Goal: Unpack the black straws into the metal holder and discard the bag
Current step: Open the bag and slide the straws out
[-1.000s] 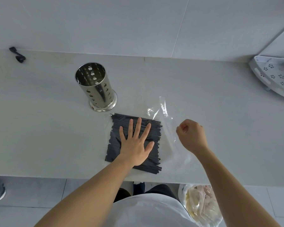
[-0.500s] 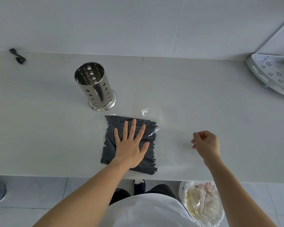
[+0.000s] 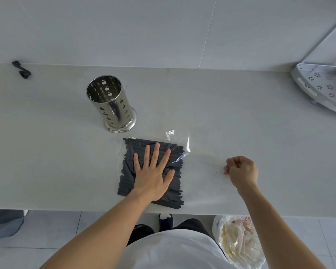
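One metal holder [image 3: 111, 102] stands upright on the grey counter [image 3: 241, 117], its perforated cylinder empty inside as far as its open mouth shows. Near and to the right of it lies one flat layer of black straws [image 3: 128, 167], too many to count, side by side and close to the near counter edge. The left hand [image 3: 153, 174] presses flat on them, fingers spread. One clear plastic bag [image 3: 184, 152] lies partly over and to the right of the straws. The right hand [image 3: 241, 172] is curled into a loose fist well to the right; whether it pinches the film cannot be told. One white perforated rack [image 3: 322, 88] sits far right. One filled plastic sack [image 3: 239, 241] rests on the floor.
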